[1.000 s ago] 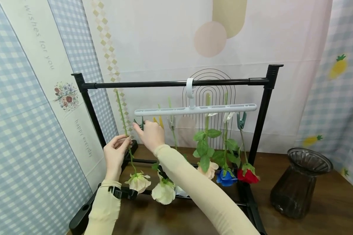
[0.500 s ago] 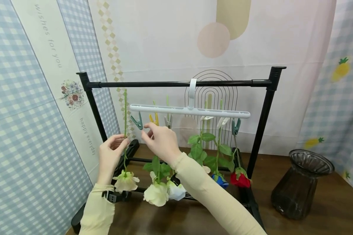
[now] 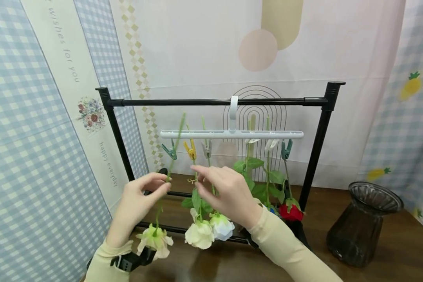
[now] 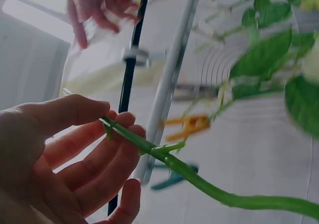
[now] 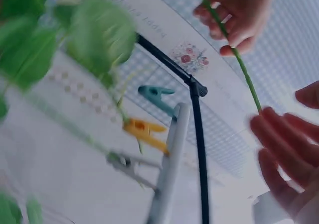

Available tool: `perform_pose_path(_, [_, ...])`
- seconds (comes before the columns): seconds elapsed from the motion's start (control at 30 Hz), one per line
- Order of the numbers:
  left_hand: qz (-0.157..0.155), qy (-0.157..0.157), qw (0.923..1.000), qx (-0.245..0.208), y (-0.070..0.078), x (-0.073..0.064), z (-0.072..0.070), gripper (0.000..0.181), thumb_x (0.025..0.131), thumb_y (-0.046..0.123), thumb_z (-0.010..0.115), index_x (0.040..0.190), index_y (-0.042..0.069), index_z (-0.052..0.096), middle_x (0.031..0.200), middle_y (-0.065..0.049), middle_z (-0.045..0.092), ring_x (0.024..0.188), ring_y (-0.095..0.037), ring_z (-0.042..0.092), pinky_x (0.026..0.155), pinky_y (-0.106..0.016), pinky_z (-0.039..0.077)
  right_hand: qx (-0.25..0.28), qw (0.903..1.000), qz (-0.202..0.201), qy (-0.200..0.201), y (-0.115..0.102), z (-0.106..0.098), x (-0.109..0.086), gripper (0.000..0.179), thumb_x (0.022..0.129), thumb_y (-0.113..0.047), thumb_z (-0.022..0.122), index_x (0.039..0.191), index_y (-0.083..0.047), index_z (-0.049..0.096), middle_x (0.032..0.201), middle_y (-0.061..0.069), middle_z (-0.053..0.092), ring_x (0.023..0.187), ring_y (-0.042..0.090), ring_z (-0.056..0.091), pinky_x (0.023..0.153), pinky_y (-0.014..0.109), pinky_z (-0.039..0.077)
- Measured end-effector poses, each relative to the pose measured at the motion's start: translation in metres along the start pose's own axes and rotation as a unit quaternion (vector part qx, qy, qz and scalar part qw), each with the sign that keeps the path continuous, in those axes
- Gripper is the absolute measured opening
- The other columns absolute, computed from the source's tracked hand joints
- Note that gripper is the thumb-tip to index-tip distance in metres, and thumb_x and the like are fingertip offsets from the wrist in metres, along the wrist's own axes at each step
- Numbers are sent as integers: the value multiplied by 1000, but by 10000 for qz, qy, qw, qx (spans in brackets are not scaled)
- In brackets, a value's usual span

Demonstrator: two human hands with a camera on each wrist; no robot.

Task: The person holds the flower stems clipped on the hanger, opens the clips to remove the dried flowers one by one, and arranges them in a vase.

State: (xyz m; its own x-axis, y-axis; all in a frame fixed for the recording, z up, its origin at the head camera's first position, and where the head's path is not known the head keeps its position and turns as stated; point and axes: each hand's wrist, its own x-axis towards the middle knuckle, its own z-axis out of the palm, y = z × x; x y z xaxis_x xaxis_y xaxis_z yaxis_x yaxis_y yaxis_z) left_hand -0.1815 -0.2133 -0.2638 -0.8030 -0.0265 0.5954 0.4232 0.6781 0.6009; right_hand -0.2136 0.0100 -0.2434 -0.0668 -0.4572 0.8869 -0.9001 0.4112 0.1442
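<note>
My left hand (image 3: pixel 137 201) pinches the green stem (image 3: pixel 178 137) of a cream rose (image 3: pixel 156 239) that hangs head down; the wristband partly covers the bloom. In the left wrist view the stem (image 4: pixel 194 176) lies between thumb and fingertips. My right hand (image 3: pixel 229 192) has loosely bent fingers with nothing between them, in front of the hanging stems. A white clip hanger (image 3: pixel 204 134) carries a teal clip (image 3: pixel 170 150) at its left end, with no flower in it. Beside that, a yellow clip (image 3: pixel 190 149) and a grey clip (image 3: pixel 206 148) hold stems of white roses (image 3: pixel 199 234).
The hanger hooks over the bar of a black rack (image 3: pixel 169 102). Further right, white clips and another teal clip (image 3: pixel 286 149) hold more inverted flowers, including a red rose (image 3: pixel 291 212). A dark glass vase (image 3: pixel 359 227) stands at the right on the brown table (image 3: pixel 313 239).
My right hand has left the left-end teal clip and moved right and down. My left hand has shifted lower and slightly right, tilting the stem rightward. The hanger swung and is now about level.
</note>
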Motion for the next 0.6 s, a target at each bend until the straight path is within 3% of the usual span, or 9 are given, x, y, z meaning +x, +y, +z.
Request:
perform_pose_path(0.1, [146, -498, 9983, -265, 12, -6, 9, 14, 81, 32, 64, 94, 28, 65, 81, 8, 69, 68, -1, 61, 63, -22, 49, -735, 9889, -1248, 333, -1, -9, -3, 34, 78, -12, 58, 112, -10, 61, 98, 2, 66, 88, 13, 61, 79, 28, 45])
perform_pose_path(0.23, [356, -891, 9946, -387, 26, -9, 22, 12, 82, 35, 63, 93, 33, 63, 83, 12, 68, 73, 0, 63, 66, -22, 49, -2069, 9471, -2432, 313, 4, -16, -10, 30, 86, -15, 53, 115, -13, 60, 113, 3, 62, 103, 17, 58, 91, 37, 41])
perform_pose_path(0.33, [450, -1184, 9914, -325, 35, -10, 33, 11, 82, 38, 61, 92, 36, 63, 82, 15, 67, 72, 1, 61, 65, -21, 48, -2707, 9158, -2962, 170, 12, -23, -21, 26, 90, -17, 51, 113, -15, 61, 116, 1, 61, 105, 16, 58, 95, 39, 40])
perform_pose_path(0.4, [502, -1378, 9886, -338, 39, -10, 39, 10, 82, 36, 62, 91, 37, 63, 80, 15, 67, 70, 2, 60, 64, -20, 48, -2857, 9031, -3207, 55, 18, -27, -30, 24, 90, -16, 50, 111, -16, 62, 115, 1, 62, 104, 16, 58, 96, 40, 40])
perform_pose_path(0.53, [696, -1661, 9821, -551, 47, -11, 52, 12, 83, 26, 62, 90, 35, 64, 79, 15, 67, 71, 2, 61, 64, -22, 48, -2910, 8835, -3671, -60, 28, -34, -43, 22, 89, -11, 51, 107, -15, 62, 110, 2, 64, 101, 17, 60, 95, 40, 41])
perform_pose_path(0.6, [761, -1793, 9785, -678, 51, -10, 58, 13, 83, 24, 62, 90, 35, 64, 79, 15, 67, 71, 2, 61, 65, -22, 48, -2834, 8793, -3828, -63, 30, -38, -46, 21, 88, -8, 51, 104, -14, 63, 106, 2, 65, 98, 17, 61, 94, 39, 42])
